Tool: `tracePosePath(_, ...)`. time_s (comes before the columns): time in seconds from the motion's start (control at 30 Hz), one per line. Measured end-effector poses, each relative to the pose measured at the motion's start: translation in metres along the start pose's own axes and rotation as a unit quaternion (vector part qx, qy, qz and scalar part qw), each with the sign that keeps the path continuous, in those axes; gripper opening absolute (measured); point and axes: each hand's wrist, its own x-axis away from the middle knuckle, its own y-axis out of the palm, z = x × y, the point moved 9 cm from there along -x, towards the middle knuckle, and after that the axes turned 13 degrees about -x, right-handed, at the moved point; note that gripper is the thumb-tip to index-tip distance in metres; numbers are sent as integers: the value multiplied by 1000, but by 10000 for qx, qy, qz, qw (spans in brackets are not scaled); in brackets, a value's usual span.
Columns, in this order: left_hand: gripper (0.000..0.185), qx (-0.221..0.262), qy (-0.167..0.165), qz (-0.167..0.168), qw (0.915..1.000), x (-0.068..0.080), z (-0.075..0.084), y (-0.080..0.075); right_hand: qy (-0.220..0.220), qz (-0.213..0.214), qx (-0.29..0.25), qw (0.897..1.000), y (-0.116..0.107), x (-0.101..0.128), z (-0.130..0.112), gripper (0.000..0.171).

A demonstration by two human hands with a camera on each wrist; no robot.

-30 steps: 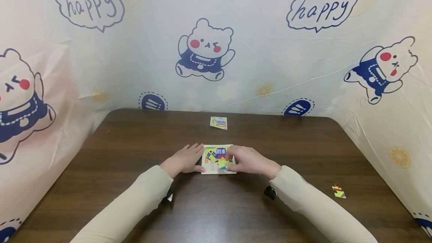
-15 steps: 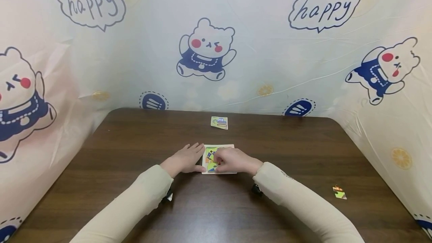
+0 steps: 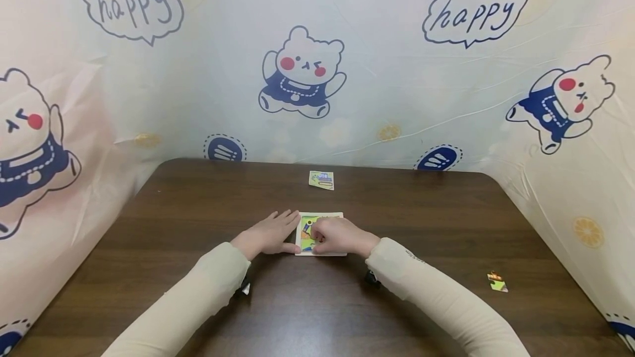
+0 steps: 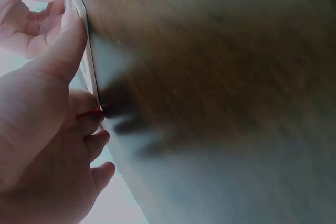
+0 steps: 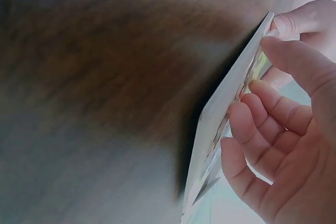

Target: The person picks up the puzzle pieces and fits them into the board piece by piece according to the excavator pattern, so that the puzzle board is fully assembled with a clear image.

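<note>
A small white-framed jigsaw puzzle with a colourful vehicle picture lies mid-table in the head view. My left hand rests at its left edge, fingers extended and thumb along the near corner. Over the middle and right of the board is my right hand, its fingers bent. Thumb and index finger pinch a green and blue puzzle piece at the board's lower left. The right wrist view shows the thumb and fingertips of the right hand at the board's face. Much of the picture is hidden beneath this hand.
A picture card of a similar vehicle lies behind the board. Off to the right on the brown table is a loose orange and green puzzle piece. A bear-printed cloth stands around the table's back and sides.
My right hand has moved left across the board, carrying the puzzle piece from the lower middle to the lower left. The left hand stays at the board's left edge.
</note>
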Motion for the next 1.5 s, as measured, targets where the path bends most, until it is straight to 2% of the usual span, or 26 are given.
tracePosePath(0.13,88,-9,14,-23,10000,0,-1,1,-127,42,56,9999,-1,2,-4,13)
tracePosePath(0.27,89,5,-7,-12,10000,2,-1,0,-357,69,144,9992,-2,4,-10,17)
tracePosePath(0.5,88,-22,-70,-10,10000,2,0,-2,-673,210,422,9966,-3,4,-15,14)
tracePosePath(0.8,89,-105,-74,-36,9999,-1,-2,0,-554,185,405,9975,-3,5,-15,15)
tracePosePath(1.0,89,-102,-130,-73,9998,-1,0,-1,-530,81,110,9985,-6,10,-13,18)
tracePosePath(1.23,89,-57,-193,-106,9997,-2,0,0,-172,219,-457,9986,-25,36,1,25)
tracePosePath(1.5,88,14,-196,-95,9998,1,2,-2,166,637,-970,9931,-51,88,24,33)
